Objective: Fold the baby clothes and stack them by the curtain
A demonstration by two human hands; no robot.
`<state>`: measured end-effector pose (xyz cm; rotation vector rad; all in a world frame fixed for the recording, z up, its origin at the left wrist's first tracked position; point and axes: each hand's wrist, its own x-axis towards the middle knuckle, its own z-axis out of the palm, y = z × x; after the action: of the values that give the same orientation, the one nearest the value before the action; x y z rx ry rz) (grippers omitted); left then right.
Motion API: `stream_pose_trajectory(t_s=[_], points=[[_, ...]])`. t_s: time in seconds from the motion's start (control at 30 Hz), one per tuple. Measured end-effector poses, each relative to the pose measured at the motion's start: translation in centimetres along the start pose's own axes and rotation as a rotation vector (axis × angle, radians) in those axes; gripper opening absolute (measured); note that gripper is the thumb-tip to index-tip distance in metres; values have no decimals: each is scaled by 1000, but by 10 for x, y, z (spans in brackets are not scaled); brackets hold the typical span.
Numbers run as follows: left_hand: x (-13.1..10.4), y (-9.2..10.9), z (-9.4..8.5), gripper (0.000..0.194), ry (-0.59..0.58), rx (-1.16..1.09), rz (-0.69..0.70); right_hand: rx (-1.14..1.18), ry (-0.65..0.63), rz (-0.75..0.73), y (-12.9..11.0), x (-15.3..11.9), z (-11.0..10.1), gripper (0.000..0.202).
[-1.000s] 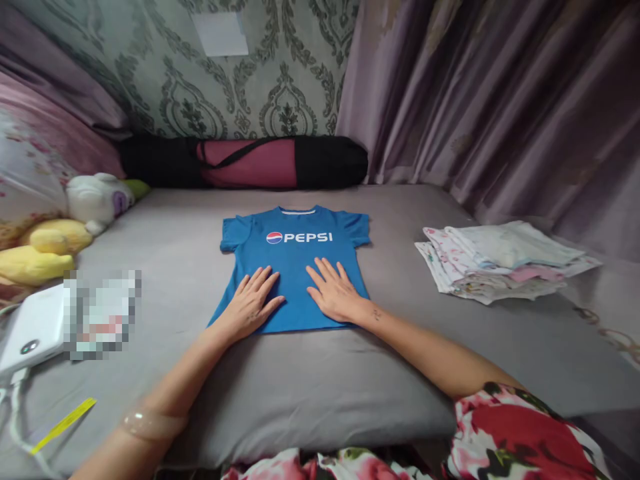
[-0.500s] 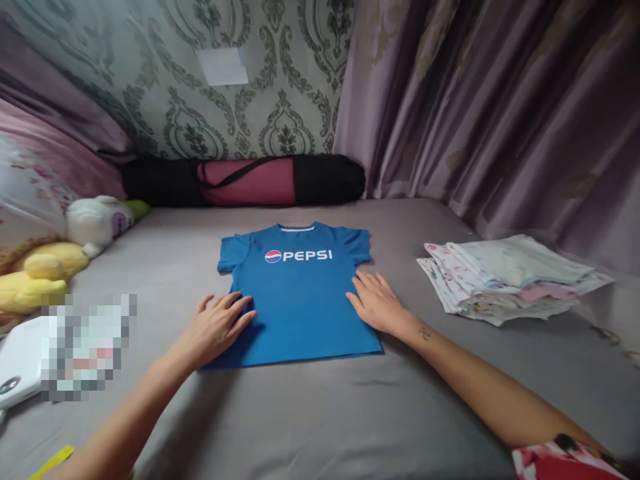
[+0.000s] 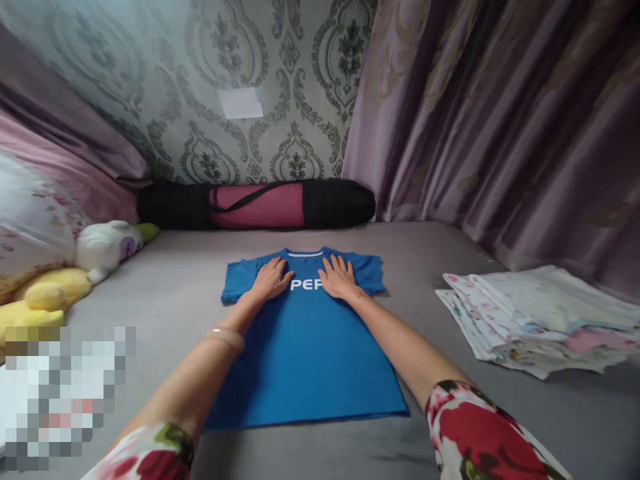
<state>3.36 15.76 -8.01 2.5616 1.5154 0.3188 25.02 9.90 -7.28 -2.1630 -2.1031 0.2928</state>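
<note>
A blue T-shirt (image 3: 315, 353) with white PEPSI lettering lies spread out, front side up, with its collar away from me. My left hand (image 3: 273, 277) rests flat on its upper left chest, over the round logo, with the fingers stretched out. On the upper right chest my right hand (image 3: 339, 277) lies flat too, fingers spread, covering the last letters of the print. Both palms touch the fabric just below the collar, and neither hand grips anything.
A grey bed sheet (image 3: 415, 257) lies under everything. To the right is a stack of folded light cloths (image 3: 540, 320). A black and maroon roll bag (image 3: 257, 205) lies along the wall. Plush toys (image 3: 107, 247) sit at the left, near a blurred-out item (image 3: 75, 393).
Both hands have moved from the shirt's sides, up and inward onto the chest near the collar. The view has tilted up a little. The shirt still lies flat.
</note>
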Motion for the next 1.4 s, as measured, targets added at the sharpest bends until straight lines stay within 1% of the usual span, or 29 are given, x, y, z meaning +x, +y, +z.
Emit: stream_pose_trajectory(t_s=[0.1, 0.17, 0.27, 0.37, 0.47, 0.53, 0.6, 0.7, 0.73, 0.8, 0.9, 0.97, 1.03, 1.1, 1.13, 1.2, 1.3, 1.33, 1.4], points=[[16, -13, 7, 58, 4, 22, -115, 4, 53, 25, 2, 22, -1, 60], [21, -15, 9, 62, 2, 52, -172, 11, 101, 40, 1, 34, -1, 58], [22, -13, 10, 63, 22, 104, -211, 22, 150, 62, 1, 44, 1, 56], [19, -10, 11, 63, 41, 125, -209, 24, 190, 65, 0, 45, 1, 56], [15, -9, 10, 60, 94, 126, -188, 32, 187, 20, -4, 34, 1, 59], [13, -9, 9, 57, 159, 131, -171, 45, 124, -44, -9, 19, -1, 62], [12, -8, 9, 54, 193, 134, -140, 57, 38, -135, -16, 0, -5, 64], [12, -7, 8, 53, 136, 130, -119, 73, -61, -260, -19, -28, -16, 65], [12, -6, 8, 54, 108, 130, -127, 72, -79, -280, -17, -35, -21, 65], [13, -6, 6, 55, 71, 134, -148, 52, -97, -269, -10, -43, -29, 64], [13, -5, 4, 57, 37, 135, -163, -1, -83, -201, 6, -46, -37, 65], [13, -5, 3, 57, 24, 131, -167, -28, -61, -182, 18, -43, -41, 64], [13, -4, 3, 57, 27, 131, -166, -33, -17, -172, 30, -39, -47, 59], [13, -4, 3, 56, 46, 133, -159, -17, 61, -111, 45, -34, -54, 54], [12, -4, 4, 56, 59, 135, -153, -2, 112, -43, 54, -30, -58, 53], [11, -3, 3, 54, 95, 138, -133, 28, 215, 154, 73, -24, -61, 51], [8, 2, -4, 49, 136, 156, -73, 62, 333, 441, 98, -15, -54, 42], [7, 5, -7, 48, 137, 169, -48, 73, 358, 500, 104, -13, -49, 39], [6, 13, -14, 49, 119, 201, 1, 98, 390, 561, 112, -8, -39, 34]])
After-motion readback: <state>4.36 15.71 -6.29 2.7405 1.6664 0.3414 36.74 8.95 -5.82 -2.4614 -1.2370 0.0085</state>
